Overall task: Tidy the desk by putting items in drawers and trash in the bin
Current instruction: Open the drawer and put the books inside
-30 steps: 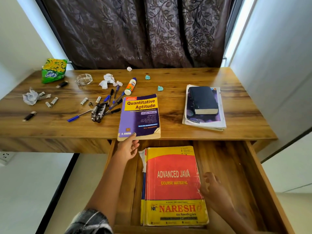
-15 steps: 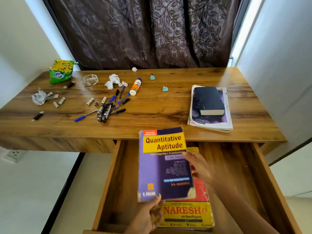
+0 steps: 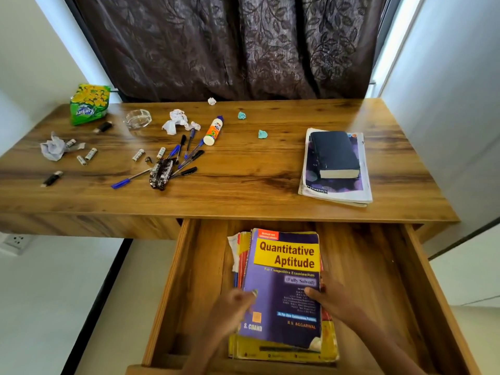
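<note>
The purple "Quantitative Aptitude" book (image 3: 284,266) lies flat in the open wooden drawer (image 3: 173,280), on top of a red and yellow book (image 3: 330,345). My left hand (image 3: 232,309), blurred, holds the purple book's left edge with the thumb on the cover. At the book's right edge, my right hand (image 3: 332,299) grips with the fingers curled over the cover. On the desk (image 3: 243,190) lie several pens (image 3: 186,155), a glue stick (image 3: 213,131), several batteries (image 3: 90,154), crumpled paper (image 3: 176,121) and a dark book (image 3: 334,152) on a magazine stack (image 3: 362,185).
A green snack packet (image 3: 89,104) leans at the desk's back left beside a glass ashtray (image 3: 137,119). More crumpled paper (image 3: 52,148), teal scraps (image 3: 262,134) and a black wrapper (image 3: 161,174) lie about. A curtain hangs behind the desk, and a wall stands on the right.
The purple book went from the desk's front edge down into the drawer, onto the red and yellow book. Both hands followed it and now sit on its side edges.
</note>
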A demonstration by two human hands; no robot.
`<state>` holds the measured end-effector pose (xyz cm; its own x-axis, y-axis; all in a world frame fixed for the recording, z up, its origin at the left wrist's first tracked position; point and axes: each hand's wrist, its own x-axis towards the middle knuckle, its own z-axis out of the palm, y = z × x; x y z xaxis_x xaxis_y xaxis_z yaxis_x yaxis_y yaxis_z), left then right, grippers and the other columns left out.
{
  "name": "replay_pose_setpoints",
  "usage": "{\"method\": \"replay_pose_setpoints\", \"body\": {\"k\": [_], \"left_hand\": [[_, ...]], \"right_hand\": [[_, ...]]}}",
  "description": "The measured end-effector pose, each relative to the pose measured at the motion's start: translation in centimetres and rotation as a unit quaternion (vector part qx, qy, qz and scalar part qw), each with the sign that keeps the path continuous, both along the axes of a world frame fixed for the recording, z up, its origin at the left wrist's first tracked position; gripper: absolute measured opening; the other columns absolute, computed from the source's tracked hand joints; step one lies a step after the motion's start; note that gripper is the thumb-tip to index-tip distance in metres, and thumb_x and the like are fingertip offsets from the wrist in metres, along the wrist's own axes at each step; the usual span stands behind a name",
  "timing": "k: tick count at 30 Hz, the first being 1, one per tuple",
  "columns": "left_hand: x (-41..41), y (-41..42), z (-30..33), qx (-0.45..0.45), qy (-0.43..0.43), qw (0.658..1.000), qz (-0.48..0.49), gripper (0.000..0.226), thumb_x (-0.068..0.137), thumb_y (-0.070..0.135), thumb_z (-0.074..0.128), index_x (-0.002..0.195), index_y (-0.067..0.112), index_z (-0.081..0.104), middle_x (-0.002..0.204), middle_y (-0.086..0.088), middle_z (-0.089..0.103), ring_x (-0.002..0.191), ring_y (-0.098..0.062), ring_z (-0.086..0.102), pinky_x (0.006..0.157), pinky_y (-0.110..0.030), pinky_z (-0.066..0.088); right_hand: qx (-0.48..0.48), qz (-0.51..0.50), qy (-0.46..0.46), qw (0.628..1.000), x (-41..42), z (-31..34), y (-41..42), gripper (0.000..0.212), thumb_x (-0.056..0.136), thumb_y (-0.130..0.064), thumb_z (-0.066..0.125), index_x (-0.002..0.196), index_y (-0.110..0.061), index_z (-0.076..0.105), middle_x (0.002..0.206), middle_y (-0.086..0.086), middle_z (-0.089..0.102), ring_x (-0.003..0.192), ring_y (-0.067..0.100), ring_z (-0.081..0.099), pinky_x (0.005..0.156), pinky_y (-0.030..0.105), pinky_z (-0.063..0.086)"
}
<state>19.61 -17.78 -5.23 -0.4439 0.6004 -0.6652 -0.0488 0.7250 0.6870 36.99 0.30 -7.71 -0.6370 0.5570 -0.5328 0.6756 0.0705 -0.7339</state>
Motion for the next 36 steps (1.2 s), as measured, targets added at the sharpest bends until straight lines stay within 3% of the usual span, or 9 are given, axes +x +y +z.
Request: {"method": "replay_pose_setpoints", "body": {"k": [3,6,13,21,25,29,32,34,36], "left_hand": [[-1.8,0.8,-3.0,0.018,-0.002,0.993,0.113,0.062,0.069,0.057,0.071,0.109,0.014,0.052,0.103,-0.002,0.069,0.086,-0.017,0.071,0.076,-0.031,0.058],[-2.5,2.4,-3.6,0.017,-0.069,0.987,0.145,0.064,0.063,0.051,0.079,0.112,0.016,0.057,0.100,-0.003,0.072,0.082,-0.020,0.072,0.073,-0.034,0.059],[-1.4,3.2,-3.2,0.018,-0.113,0.987,0.116,0.044,0.071,0.030,0.079,0.106,0.019,0.053,0.097,-0.003,0.071,0.080,-0.018,0.072,0.063,-0.025,0.054],[0.9,1.6,0.0,0.126,-0.089,0.981,0.113,0.053,0.065,0.007,0.082,0.102,0.028,0.050,0.099,0.002,0.068,0.080,-0.014,0.072,0.058,-0.022,0.055],[1.8,0.3,1.4,0.135,-0.087,0.980,0.119,0.087,0.030,0.045,0.092,0.105,0.024,0.051,0.099,0.001,0.070,0.082,-0.019,0.073,0.062,-0.028,0.058],[2.0,0.0,2.5,0.133,-0.056,0.983,0.114,0.084,0.043,0.040,0.085,0.113,0.013,0.050,0.100,0.001,0.070,0.083,-0.020,0.072,0.073,-0.038,0.060],[1.7,0.0,3.8,0.175,-0.016,0.978,0.110,0.099,0.024,0.065,0.086,0.106,0.021,0.052,0.100,0.004,0.072,0.086,-0.019,0.072,0.075,-0.042,0.059],[1.6,0.2,4.7,0.197,0.010,0.975,0.101,0.093,0.026,0.062,0.088,0.103,0.021,0.055,0.093,0.006,0.074,0.084,-0.016,0.072,0.066,-0.031,0.060],[1.7,0.7,5.4,0.216,0.025,0.971,0.096,0.062,0.051,0.030,0.090,0.102,0.018,0.057,0.089,0.006,0.073,0.084,-0.013,0.071,0.060,-0.018,0.055]], "right_hand": [[0.086,-0.061,-0.039,0.994,0.0,-1.0,1.1,0.068,0.077,-0.044,0.070,0.133,-0.021,0.037,0.128,0.002,0.047,0.111,0.018,0.053,0.081,0.031,0.051],[-0.143,-0.173,0.030,0.974,-0.3,-1.6,1.9,0.094,0.052,-0.054,0.083,0.127,-0.014,0.041,0.113,0.009,0.064,0.089,0.025,0.070,0.081,0.045,0.057],[-0.252,-0.209,0.090,0.940,-0.1,-1.2,1.9,0.056,0.070,-0.030,0.074,0.114,-0.002,0.054,0.096,0.016,0.072,0.086,0.030,0.071,0.069,0.035,0.057],[-0.358,-0.167,0.166,0.904,1.6,-0.3,2.5,0.078,0.056,-0.030,0.089,0.121,-0.002,0.055,0.117,0.020,0.065,0.104,0.038,0.063,0.087,0.047,0.052],[-0.304,-0.133,0.184,0.925,2.5,2.4,2.0,0.090,0.037,-0.047,0.092,0.112,-0.011,0.058,0.110,0.014,0.069,0.099,0.031,0.067,0.078,0.038,0.056],[-0.209,-0.110,0.230,0.944,2.7,5.4,1.7,0.094,0.039,-0.059,0.086,0.114,-0.012,0.054,0.108,0.012,0.070,0.100,0.032,0.067,0.087,0.047,0.053],[-0.164,-0.100,0.288,0.938,2.7,7.8,1.5,0.087,0.044,-0.055,0.086,0.113,-0.012,0.054,0.107,0.011,0.070,0.099,0.030,0.067,0.081,0.040,0.056],[-0.147,-0.095,0.313,0.934,2.8,8.6,1.3,0.082,0.048,-0.049,0.087,0.114,-0.012,0.054,0.106,0.009,0.071,0.099,0.027,0.068,0.077,0.034,0.057],[-0.132,-0.089,0.314,0.936,3.1,8.5,0.8,0.081,0.050,-0.047,0.087,0.116,-0.012,0.054,0.108,0.007,0.070,0.101,0.024,0.067,0.078,0.032,0.056]]}}
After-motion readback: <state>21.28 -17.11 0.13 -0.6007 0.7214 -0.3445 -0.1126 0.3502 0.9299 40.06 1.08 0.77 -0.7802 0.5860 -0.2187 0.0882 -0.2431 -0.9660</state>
